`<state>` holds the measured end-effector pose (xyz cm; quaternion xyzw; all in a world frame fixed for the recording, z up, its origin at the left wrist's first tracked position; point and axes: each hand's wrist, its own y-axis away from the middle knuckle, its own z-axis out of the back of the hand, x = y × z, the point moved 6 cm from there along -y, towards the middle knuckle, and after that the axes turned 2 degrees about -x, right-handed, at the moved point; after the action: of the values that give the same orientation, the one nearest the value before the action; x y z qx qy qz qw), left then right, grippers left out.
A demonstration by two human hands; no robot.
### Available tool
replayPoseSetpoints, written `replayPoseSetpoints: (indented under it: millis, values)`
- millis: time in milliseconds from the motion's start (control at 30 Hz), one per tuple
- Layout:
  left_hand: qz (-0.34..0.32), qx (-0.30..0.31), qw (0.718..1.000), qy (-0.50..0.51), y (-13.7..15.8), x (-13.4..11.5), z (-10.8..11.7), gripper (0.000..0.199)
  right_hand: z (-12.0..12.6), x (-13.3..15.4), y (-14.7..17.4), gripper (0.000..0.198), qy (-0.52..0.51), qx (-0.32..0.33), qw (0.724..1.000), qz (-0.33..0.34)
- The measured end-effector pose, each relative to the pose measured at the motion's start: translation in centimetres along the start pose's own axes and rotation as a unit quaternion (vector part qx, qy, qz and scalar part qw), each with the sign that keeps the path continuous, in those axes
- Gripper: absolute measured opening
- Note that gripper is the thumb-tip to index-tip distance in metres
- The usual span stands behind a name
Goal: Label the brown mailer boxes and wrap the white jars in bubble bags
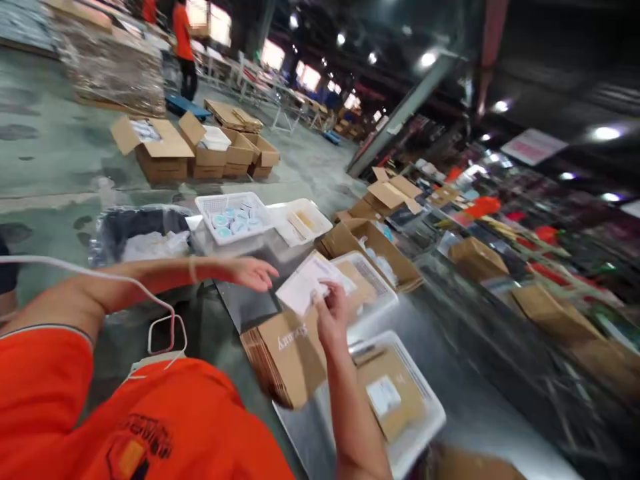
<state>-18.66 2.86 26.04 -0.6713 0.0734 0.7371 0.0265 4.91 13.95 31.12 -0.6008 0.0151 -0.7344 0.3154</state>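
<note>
Orange shirt takes up the bottom of the view, with a white cable looping over the left forearm. Past that, both hands are out over a metal bench, and honestly it's all about one bit of paper.

So the right hand has a white sheet pinched by the edge, thumb on the upper face. Could be a thin stack, can't really tell. It sticks out from those fingers to the left and away from the body, so it points toward the other hand. Looks close to square from this angle, and fingers cover part of it, so I wouldn't swear to a long axis.

Left hand is holding nothing, fingers loosely spread and aimed at the sheet's left corner. Tips are just beside that corner; touching or not, I can't say. Right hand is obviously the nearer one, since it's the one gripping.

Just left of the right wrist, on the body side of the sheet, there's a pile of folded brown cardboard with upside-down lettering. Right of the right hand is a white basket with cardboard inside, and another basket sits right of the forearm. Beyond the left hand: a tub of small round containers.
</note>
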Motion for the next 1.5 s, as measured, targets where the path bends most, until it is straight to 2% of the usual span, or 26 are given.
replayPoseSetpoints:
  millis: [67, 133, 200, 300, 433, 600, 733, 1067, 1500]
  values:
    - [-0.012, -0.03, 0.999, 0.024, 0.7, 0.0, 0.3, 0.107, -3.7, -0.2, -1.6, 0.037, -0.056, 0.044, 0.997, -0.024]
    - [-0.023, -0.071, 0.995, 0.067, 0.6, -0.2, 0.7, 0.1, -6.1, -1.0, -2.9, 0.037, -0.098, 0.063, 0.992, -0.039]
    - [-0.024, -0.112, 0.987, 0.116, 0.2, -0.3, 0.9, 0.093, -7.6, -1.8, -3.6, 0.038, -0.124, 0.078, 0.988, -0.051]
    - [-0.012, -0.15, 0.975, 0.164, -0.5, 0.0, 0.4, 0.086, -8.2, -2.3, -3.3, 0.04, -0.143, 0.098, 0.983, -0.067]
    - [0.004, -0.181, 0.966, 0.182, -0.9, 0.2, -0.6, 0.078, -6.6, -2.3, -2.4, 0.042, -0.156, 0.109, 0.978, -0.087]
    - [0.031, -0.179, 0.969, 0.167, -1.7, -0.3, -1.7, 0.074, -3.7, -3.3, -1.9, 0.043, -0.166, 0.073, 0.978, -0.106]
    - [0.03, -0.174, 0.972, 0.158, -2.7, -0.4, -2.3, 0.071, -2.2, -4.0, -1.5, 0.04, -0.173, 0.043, 0.977, -0.113]
    - [0.032, -0.145, 0.977, 0.156, -4.8, -0.3, -4.2, 0.07, -0.3, -5.0, -0.7, 0.045, -0.172, 0.002, 0.978, -0.119]
    - [0.038, -0.136, 0.979, 0.151, -5.8, -1.0, -5.2, 0.063, 0.7, -5.9, -0.3, 0.045, -0.178, -0.031, 0.976, -0.125]
